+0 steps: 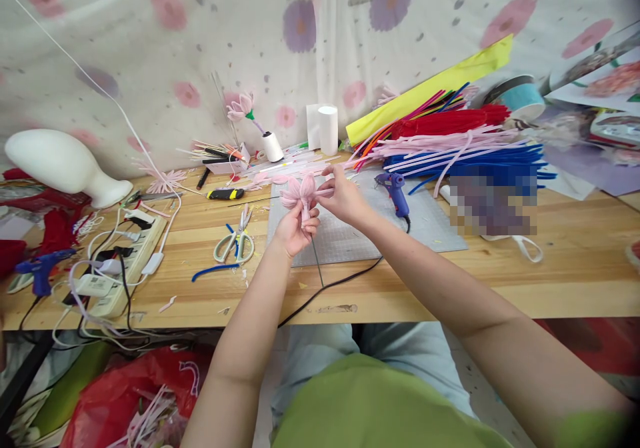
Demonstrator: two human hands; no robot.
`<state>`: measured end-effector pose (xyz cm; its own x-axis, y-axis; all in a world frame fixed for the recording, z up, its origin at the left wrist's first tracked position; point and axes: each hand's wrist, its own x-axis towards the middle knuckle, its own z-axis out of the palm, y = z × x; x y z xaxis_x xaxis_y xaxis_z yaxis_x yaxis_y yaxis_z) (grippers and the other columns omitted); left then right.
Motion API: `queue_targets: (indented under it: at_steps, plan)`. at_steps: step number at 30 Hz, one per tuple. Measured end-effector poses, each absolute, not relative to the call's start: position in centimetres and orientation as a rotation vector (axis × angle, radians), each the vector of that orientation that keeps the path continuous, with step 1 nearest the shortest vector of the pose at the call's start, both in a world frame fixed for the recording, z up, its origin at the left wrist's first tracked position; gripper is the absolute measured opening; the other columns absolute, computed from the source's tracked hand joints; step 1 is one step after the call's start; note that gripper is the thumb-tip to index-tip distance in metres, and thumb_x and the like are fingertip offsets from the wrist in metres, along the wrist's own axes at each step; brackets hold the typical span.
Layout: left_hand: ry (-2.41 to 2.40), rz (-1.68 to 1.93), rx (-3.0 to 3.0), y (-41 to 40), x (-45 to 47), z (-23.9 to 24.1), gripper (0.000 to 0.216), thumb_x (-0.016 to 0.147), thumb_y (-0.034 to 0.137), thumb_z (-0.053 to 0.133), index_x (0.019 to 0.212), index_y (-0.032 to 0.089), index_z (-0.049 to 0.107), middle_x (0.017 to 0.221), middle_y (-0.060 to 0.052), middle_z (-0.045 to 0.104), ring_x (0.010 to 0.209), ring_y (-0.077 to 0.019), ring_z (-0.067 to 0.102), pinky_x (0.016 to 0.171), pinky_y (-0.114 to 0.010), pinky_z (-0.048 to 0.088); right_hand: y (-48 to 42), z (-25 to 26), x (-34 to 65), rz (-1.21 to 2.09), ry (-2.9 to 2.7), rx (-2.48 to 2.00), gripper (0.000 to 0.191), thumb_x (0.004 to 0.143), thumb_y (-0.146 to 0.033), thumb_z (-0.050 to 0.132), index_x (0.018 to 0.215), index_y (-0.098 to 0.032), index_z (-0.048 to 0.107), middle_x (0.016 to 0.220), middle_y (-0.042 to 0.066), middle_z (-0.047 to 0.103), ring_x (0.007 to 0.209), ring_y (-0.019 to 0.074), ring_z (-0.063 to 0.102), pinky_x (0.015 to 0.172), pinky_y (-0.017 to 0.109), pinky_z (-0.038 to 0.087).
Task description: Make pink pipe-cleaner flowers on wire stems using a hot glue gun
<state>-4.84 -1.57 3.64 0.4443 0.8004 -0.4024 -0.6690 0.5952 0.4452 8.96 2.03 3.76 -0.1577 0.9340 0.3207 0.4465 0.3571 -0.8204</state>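
Gripping the pink flower by its base, the left hand has the petals just above its fingers; the right hand pinches a pink petal beside them. Below, a thin green stem slants down. Farther out, a glue gun lies rightward on the gray mat, scissors leftward.

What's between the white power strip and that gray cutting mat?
The head view shows scissors, blue pipe cleaner pieces and, farther back, a yellow and black tool.

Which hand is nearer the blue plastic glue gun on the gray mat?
Right hand: left of the glue gun. Left hand: farther left, holding the pink fuzzy flower.
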Motion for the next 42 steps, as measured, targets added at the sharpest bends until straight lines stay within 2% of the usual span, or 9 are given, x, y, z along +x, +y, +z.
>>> queue_targets:
  at_steps: [5,9,16,20,23,26,31,36,42]
  plan:
    - [0.671,0.938,0.268,-1.5,-4.8,3.5,0.035,0.093,0.034,0.031,0.083,0.013,0.056,0.065,0.000,0.047,0.047,-0.0035,0.041,0.037,-0.010,0.035,2.3,3.8,9.2,0.742,-1.830,-1.186,0.039,0.065,-0.017,0.059,0.097,-0.023,0.038,0.080,0.000,0.068,0.072,0.0166,0.064,0.067,0.029,0.045]
    - [0.746,0.961,0.315,-1.4,-4.8,3.2,0.031,0.092,0.029,0.033,0.085,0.012,0.058,0.070,-0.003,0.054,0.057,-0.0083,0.053,0.050,-0.020,0.048,2.6,3.9,9.7,0.807,-1.896,-1.133,0.039,0.066,-0.017,0.060,0.097,-0.022,0.038,0.079,0.001,0.068,0.071,0.0158,0.064,0.066,0.027,0.044]
    - [0.707,1.016,0.353,-1.2,-4.4,2.8,0.029,0.091,0.022,0.033,0.078,0.012,0.057,0.067,-0.003,0.054,0.057,-0.0090,0.052,0.060,-0.025,0.049,3.1,4.0,10.0,0.835,-1.956,-1.087,0.040,0.066,-0.018,0.062,0.099,-0.022,0.039,0.077,0.000,0.067,0.071,0.0157,0.063,0.068,0.029,0.045]
    - [0.670,1.038,0.375,-1.3,-4.4,2.9,0.026,0.091,0.018,0.034,0.076,0.012,0.055,0.060,0.001,0.043,0.050,-0.0054,0.044,0.054,-0.019,0.043,3.2,3.9,10.1,0.974,-1.883,-0.967,0.043,0.065,-0.023,0.066,0.100,-0.023,0.040,0.077,-0.002,0.064,0.073,0.0152,0.061,0.072,0.032,0.046]
    - [0.679,1.123,0.510,-1.5,-4.8,3.3,0.018,0.088,0.017,0.044,0.075,0.012,0.053,0.057,0.005,0.031,0.043,-0.0025,0.028,0.041,-0.013,0.027,3.4,3.7,10.5,1.157,-1.615,-0.841,0.049,0.061,-0.031,0.071,0.099,-0.023,0.042,0.084,0.000,0.060,0.082,0.0143,0.059,0.076,0.031,0.047]
    - [0.733,1.206,0.740,-1.6,-5.6,4.1,0.015,0.083,0.019,0.054,0.070,0.012,0.051,0.058,0.005,0.030,0.044,-0.0020,0.024,0.039,-0.013,0.018,3.5,3.4,11.3,1.431,-1.300,-0.928,0.039,0.067,-0.045,0.067,0.090,-0.021,0.047,0.080,0.001,0.057,0.075,0.0120,0.057,0.068,0.027,0.048]
    - [0.809,1.161,1.000,-1.6,-6.9,5.2,0.027,0.077,0.024,0.063,0.060,0.014,0.044,0.057,0.005,0.030,0.048,-0.0034,0.026,0.044,-0.016,0.019,2.9,3.0,11.5,1.916,-1.284,-0.935,0.045,0.076,-0.060,0.052,0.070,-0.016,0.050,0.055,-0.002,0.047,0.047,0.0069,0.041,0.040,0.019,0.030]
    - [0.863,1.009,1.199,-1.4,-8.0,5.2,0.024,0.073,0.026,0.066,0.063,0.014,0.048,0.056,0.005,0.032,0.050,-0.0049,0.027,0.046,-0.019,0.018,2.6,3.8,11.0,1.751,-1.391,-0.819,0.043,0.078,-0.051,0.055,0.057,-0.019,0.037,0.046,-0.008,0.030,0.040,0.0032,0.019,0.039,0.020,0.011]
    - [1.014,0.992,1.292,-1.6,-8.7,4.3,0.025,0.067,0.026,0.070,0.063,0.015,0.048,0.055,0.005,0.037,0.052,-0.0058,0.028,0.049,-0.022,0.021,2.6,5.2,11.2,1.614,-1.418,-0.808,0.034,0.074,-0.044,0.061,0.062,-0.018,0.044,0.049,-0.009,0.025,0.042,0.0032,0.017,0.041,0.022,0.007]
